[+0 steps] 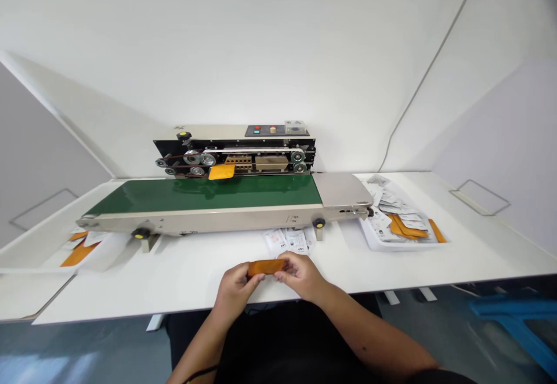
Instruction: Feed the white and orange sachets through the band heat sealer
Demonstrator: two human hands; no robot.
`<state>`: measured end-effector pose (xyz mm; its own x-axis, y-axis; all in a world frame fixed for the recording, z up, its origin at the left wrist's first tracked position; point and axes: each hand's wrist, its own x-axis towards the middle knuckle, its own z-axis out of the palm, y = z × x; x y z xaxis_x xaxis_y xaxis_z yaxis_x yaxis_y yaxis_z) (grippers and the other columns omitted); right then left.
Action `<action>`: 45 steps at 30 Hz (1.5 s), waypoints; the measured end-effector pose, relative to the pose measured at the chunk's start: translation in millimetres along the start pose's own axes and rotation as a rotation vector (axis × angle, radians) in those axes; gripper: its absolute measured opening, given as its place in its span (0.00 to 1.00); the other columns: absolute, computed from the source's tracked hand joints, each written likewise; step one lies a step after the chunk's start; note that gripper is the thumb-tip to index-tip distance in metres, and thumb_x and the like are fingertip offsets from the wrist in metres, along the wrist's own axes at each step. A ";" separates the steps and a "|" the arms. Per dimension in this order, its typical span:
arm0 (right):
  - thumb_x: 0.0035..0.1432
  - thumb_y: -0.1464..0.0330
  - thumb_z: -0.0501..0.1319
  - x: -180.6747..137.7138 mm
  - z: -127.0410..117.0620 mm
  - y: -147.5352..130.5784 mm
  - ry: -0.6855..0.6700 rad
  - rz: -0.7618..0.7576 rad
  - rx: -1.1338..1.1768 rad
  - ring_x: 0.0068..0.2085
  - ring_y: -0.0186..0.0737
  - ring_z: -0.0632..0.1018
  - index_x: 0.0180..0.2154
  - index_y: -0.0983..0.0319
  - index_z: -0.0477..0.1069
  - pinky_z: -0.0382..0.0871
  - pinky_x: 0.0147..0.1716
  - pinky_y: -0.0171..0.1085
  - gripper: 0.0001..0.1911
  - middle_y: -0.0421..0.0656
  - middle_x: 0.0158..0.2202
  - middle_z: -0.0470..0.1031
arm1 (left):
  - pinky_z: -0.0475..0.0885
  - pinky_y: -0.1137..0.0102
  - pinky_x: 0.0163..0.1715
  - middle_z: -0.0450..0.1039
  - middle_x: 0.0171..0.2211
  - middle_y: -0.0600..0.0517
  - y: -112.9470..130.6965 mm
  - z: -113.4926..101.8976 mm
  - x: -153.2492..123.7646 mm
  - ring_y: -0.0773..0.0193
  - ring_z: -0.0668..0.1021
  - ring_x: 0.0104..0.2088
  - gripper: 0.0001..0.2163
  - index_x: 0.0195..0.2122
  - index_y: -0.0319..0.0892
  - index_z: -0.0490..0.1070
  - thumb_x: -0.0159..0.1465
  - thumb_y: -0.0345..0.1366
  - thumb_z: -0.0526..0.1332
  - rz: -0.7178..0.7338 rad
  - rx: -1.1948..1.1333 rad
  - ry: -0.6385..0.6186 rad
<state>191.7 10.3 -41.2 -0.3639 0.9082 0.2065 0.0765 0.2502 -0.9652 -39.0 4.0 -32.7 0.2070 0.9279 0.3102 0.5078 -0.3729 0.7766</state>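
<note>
A small, flat, orange-brown rectangular packet [266, 267] is between the two hands, just above the near edge of the smooth white tabletop [183, 279]. Its long axis runs left to right, roughly parallel to the long, flat, dark green conveyor belt [209, 194] that lies beyond the hands. The left hand [235, 290] pinches the packet's left end between thumb and fingers; the right hand [303, 276] grips its right end the same way, so neither hand is nearer to it. The hands are apart from each other, with the packet spanning the gap.

A second orange-yellow packet [221, 171] sits farther off and to the left, at the lower front of the cream-and-black metal machine [217, 131], above the belt; the left hand is nearer to it. The machine carries shiny round metal rollers [208, 159]. The belt looks smooth and slightly glossy, with a dull silvery metal plate [342, 190] at its right end.

White printed packets [297, 241] lie in front of the conveyor, just beyond the right hand. On the right, a shallow white plastic bin [391, 246] holds printed white and orange packets; a white bin [104, 250] at left holds similar ones.
</note>
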 end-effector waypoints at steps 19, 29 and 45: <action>0.66 0.63 0.61 2.6 -3.6 -12.2 0.191 -0.260 -0.256 0.28 0.40 0.75 0.31 0.58 0.77 0.70 0.31 0.39 0.12 0.41 0.26 0.75 | 0.69 0.70 0.31 0.72 0.27 0.53 10.8 0.5 2.2 0.63 0.74 0.28 0.14 0.31 0.42 0.74 0.71 0.44 0.60 0.109 0.038 -0.117; 0.66 0.64 0.60 2.0 0.2 -11.9 0.041 -0.316 -0.341 0.28 0.39 0.74 0.35 0.57 0.79 0.69 0.32 0.38 0.10 0.40 0.26 0.74 | 0.71 0.69 0.34 0.76 0.30 0.50 14.8 -5.6 5.6 0.61 0.77 0.31 0.14 0.34 0.43 0.77 0.73 0.43 0.58 0.124 -0.142 -0.165; 0.65 0.64 0.61 0.8 -2.9 -10.9 0.029 -0.022 -0.198 0.26 0.34 0.72 0.32 0.61 0.75 0.64 0.28 0.33 0.11 0.38 0.24 0.73 | 0.71 0.72 0.31 0.79 0.28 0.52 0.8 1.0 0.1 0.63 0.78 0.28 0.14 0.35 0.42 0.78 0.71 0.45 0.59 0.023 -0.112 -0.111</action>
<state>193.2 9.2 -30.0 -0.3405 0.9105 0.2347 0.2507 0.3285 -0.9106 -37.7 3.8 -32.6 0.3119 0.9106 0.2713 0.4062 -0.3859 0.8283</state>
